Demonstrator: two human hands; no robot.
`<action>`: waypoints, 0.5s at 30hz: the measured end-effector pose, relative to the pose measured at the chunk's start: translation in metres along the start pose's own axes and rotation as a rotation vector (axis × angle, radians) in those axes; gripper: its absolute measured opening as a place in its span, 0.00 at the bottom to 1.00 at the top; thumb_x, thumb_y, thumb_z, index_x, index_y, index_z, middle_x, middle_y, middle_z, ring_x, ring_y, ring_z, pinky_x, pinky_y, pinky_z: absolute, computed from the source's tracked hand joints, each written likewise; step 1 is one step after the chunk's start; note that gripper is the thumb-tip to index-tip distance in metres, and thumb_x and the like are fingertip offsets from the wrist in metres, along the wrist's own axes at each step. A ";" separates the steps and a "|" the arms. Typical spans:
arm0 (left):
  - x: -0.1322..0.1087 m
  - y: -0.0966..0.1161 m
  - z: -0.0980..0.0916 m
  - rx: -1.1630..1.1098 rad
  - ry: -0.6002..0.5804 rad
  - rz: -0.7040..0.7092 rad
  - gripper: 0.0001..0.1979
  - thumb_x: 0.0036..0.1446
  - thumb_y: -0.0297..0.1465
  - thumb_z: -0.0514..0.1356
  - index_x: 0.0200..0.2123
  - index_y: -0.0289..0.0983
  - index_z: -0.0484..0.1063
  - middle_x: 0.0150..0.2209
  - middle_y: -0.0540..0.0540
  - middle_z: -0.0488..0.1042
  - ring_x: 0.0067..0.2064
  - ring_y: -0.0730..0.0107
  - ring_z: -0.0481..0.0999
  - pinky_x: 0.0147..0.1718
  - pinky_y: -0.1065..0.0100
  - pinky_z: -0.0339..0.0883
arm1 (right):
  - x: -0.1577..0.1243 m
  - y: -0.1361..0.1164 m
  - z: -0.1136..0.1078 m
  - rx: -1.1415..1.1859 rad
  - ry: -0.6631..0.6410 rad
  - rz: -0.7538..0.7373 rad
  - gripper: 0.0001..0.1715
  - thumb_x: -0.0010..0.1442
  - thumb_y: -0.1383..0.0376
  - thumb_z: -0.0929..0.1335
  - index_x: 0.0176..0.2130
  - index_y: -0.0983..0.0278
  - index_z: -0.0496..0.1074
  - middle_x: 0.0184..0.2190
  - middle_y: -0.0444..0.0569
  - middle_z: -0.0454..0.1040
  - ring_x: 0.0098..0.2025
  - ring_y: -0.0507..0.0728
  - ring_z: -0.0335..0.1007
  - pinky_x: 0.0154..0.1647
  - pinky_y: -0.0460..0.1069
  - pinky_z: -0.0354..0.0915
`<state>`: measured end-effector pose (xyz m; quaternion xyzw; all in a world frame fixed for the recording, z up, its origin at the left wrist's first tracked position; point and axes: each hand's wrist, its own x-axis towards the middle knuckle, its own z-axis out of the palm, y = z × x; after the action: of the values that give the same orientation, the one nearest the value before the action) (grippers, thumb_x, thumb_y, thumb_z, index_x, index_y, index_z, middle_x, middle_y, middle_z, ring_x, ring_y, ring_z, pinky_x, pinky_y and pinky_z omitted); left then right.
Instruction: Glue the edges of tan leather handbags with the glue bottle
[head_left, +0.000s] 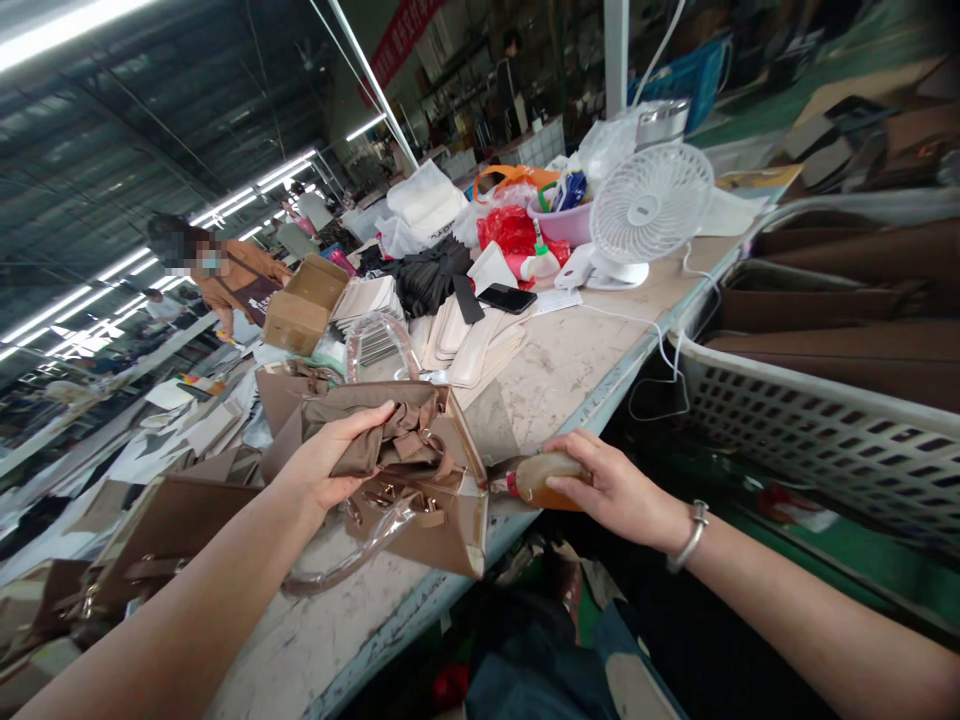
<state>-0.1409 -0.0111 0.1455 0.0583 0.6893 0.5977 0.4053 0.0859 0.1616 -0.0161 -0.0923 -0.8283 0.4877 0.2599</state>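
Observation:
A brown handbag (442, 535) lies on its side on the worktable, with its handles wrapped in clear plastic. My left hand (330, 455) is closed on the crumpled brown lining (405, 425) at the bag's opening. In my right hand (600, 485) is a squeeze bottle (544, 478) of amber liquid, its fingers wrapped round it. The bottle's red-collared nozzle points left at the bag's pale side edge; whether the tip touches it I cannot tell.
A white fan (651, 205), a phone (508, 297) on pale pieces and a cardboard box (304, 305) stand farther back. At right is a white basket (825, 440) of brown bags. More bags (165, 530) lie left. A co-worker (232, 265) stands across the table.

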 end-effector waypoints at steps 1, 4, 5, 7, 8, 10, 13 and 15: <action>-0.002 0.000 0.000 -0.002 -0.002 -0.002 0.08 0.58 0.22 0.58 0.33 0.31 0.78 0.27 0.42 0.82 0.25 0.64 0.81 0.21 0.71 0.76 | -0.003 -0.001 0.000 0.038 0.002 0.034 0.13 0.60 0.64 0.68 0.46 0.62 0.69 0.40 0.50 0.71 0.41 0.58 0.69 0.45 0.53 0.66; -0.008 0.000 -0.001 -0.006 -0.009 -0.015 0.07 0.57 0.22 0.59 0.32 0.32 0.78 0.28 0.42 0.82 0.26 0.63 0.82 0.25 0.68 0.77 | -0.017 -0.005 -0.003 0.270 0.039 0.172 0.14 0.58 0.59 0.70 0.44 0.61 0.71 0.38 0.48 0.73 0.40 0.58 0.70 0.44 0.52 0.66; -0.011 -0.001 -0.002 -0.002 -0.016 -0.019 0.06 0.57 0.23 0.60 0.33 0.32 0.78 0.29 0.42 0.82 0.27 0.62 0.82 0.27 0.66 0.78 | -0.024 -0.006 -0.004 0.397 0.070 0.249 0.15 0.57 0.58 0.71 0.43 0.61 0.71 0.37 0.46 0.74 0.39 0.57 0.70 0.43 0.51 0.67; -0.020 -0.004 -0.008 0.015 -0.031 -0.018 0.05 0.56 0.24 0.61 0.34 0.31 0.78 0.30 0.40 0.82 0.29 0.60 0.82 0.32 0.63 0.79 | -0.039 -0.008 -0.006 0.703 0.162 0.430 0.18 0.55 0.55 0.73 0.44 0.59 0.71 0.37 0.45 0.75 0.37 0.56 0.72 0.38 0.49 0.68; -0.026 -0.005 -0.011 0.030 -0.034 -0.004 0.05 0.55 0.25 0.62 0.35 0.30 0.78 0.31 0.39 0.82 0.30 0.60 0.82 0.34 0.62 0.78 | -0.048 -0.009 -0.007 0.862 0.227 0.513 0.21 0.54 0.54 0.73 0.46 0.58 0.71 0.40 0.46 0.76 0.38 0.57 0.73 0.36 0.49 0.68; -0.042 -0.006 -0.018 0.085 -0.052 0.053 0.07 0.52 0.27 0.66 0.35 0.30 0.78 0.32 0.37 0.82 0.32 0.58 0.82 0.38 0.60 0.78 | -0.062 -0.010 -0.009 1.121 0.359 0.616 0.27 0.52 0.52 0.74 0.49 0.57 0.71 0.48 0.49 0.76 0.44 0.60 0.74 0.39 0.50 0.71; -0.075 0.000 -0.025 0.245 -0.145 0.160 0.15 0.46 0.30 0.70 0.39 0.32 0.78 0.36 0.38 0.82 0.39 0.54 0.82 0.43 0.57 0.75 | -0.072 -0.014 -0.013 1.379 0.504 0.688 0.26 0.50 0.50 0.73 0.47 0.57 0.74 0.45 0.49 0.78 0.44 0.60 0.75 0.42 0.54 0.73; -0.097 0.009 -0.027 0.460 -0.175 0.255 0.18 0.44 0.32 0.70 0.41 0.34 0.78 0.39 0.40 0.82 0.43 0.52 0.80 0.46 0.56 0.73 | -0.071 -0.017 -0.017 1.468 0.503 0.665 0.25 0.50 0.50 0.74 0.44 0.59 0.75 0.39 0.49 0.79 0.37 0.58 0.75 0.35 0.52 0.74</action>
<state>-0.0965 -0.0843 0.1999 0.2865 0.7565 0.4642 0.3607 0.1566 0.1370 -0.0190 -0.2449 -0.1481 0.9183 0.2736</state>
